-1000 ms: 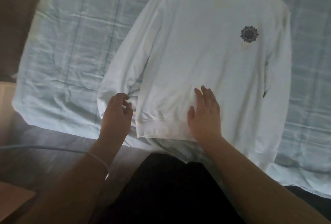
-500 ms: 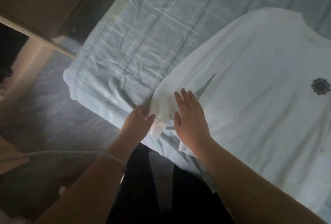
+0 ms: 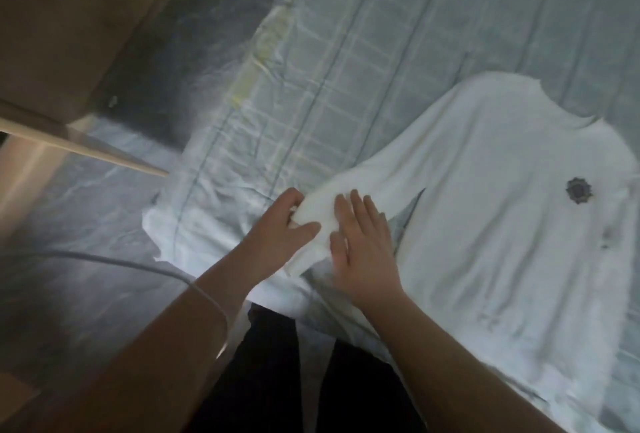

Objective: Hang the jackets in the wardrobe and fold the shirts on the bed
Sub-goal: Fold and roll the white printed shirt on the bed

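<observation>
A white long-sleeved shirt point(image 3: 491, 224) with a small dark round emblem on the chest lies front up on the bed point(image 3: 346, 61), which has a pale blue checked cover. Its left sleeve runs down toward the near corner of the bed. My left hand point(image 3: 280, 228) pinches the cuff end of that sleeve between thumb and fingers. My right hand point(image 3: 363, 242) lies flat on the same sleeve just beside it, fingers spread. The shirt's right sleeve is out of view.
Dark wooden furniture point(image 3: 69, 16) with a pale edge stands at the left, beside the bed's corner. Grey floor point(image 3: 86, 224) fills the left side. A thin white cable point(image 3: 104, 259) crosses above my left forearm. My dark trousers point(image 3: 277, 380) press against the bed edge.
The view has swung left. My left hand took hold of the sleeve cuff, and my right hand moved from the shirt's hem onto the sleeve.
</observation>
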The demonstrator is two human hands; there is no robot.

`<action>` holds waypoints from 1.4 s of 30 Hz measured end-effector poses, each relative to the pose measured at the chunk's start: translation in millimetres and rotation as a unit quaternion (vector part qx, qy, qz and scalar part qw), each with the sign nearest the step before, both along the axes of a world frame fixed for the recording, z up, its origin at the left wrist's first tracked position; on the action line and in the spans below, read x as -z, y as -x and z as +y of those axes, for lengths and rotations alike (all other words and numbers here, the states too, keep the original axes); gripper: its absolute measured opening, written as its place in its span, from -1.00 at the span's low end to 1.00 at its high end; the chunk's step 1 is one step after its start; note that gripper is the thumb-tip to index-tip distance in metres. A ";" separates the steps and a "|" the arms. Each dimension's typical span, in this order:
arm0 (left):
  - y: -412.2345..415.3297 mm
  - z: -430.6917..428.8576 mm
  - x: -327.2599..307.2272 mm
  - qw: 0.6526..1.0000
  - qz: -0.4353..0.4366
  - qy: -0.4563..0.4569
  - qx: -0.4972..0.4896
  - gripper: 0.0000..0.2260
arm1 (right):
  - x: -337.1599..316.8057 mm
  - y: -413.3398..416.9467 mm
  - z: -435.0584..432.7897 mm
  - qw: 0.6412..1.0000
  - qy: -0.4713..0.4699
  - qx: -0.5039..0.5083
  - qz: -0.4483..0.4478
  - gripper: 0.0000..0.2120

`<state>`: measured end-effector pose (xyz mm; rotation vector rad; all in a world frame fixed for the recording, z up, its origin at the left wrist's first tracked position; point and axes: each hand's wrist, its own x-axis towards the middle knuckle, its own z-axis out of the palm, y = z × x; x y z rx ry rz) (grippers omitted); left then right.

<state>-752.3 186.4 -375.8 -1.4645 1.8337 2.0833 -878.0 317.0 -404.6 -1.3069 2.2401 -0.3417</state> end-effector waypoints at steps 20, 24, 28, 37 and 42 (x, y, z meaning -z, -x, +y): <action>-56.7 -92.8 46.7 0.977 -0.063 -0.053 -0.197 -0.76 | 49.1 -35.5 -98.1 0.995 -0.050 -0.066 0.056 -0.51; -52.7 -97.5 39.7 0.971 -0.054 0.059 -0.224 -0.93 | 40.7 -21.7 -120.3 0.996 0.043 -0.066 0.049 -0.49; -54.3 -110.2 45.0 0.960 -0.047 0.130 -0.243 -0.90 | 41.1 -16.7 -154.1 0.992 0.077 -0.074 0.074 -0.44; -62.0 -121.8 81.1 0.954 -0.165 0.137 -0.210 -0.76 | 114.2 -41.5 -169.8 0.974 -0.083 -0.155 0.146 -0.38; -50.8 -113.4 58.3 0.957 -0.084 0.066 -0.269 -0.87 | 50.3 -32.5 -170.5 0.994 0.038 0.012 -0.105 -0.54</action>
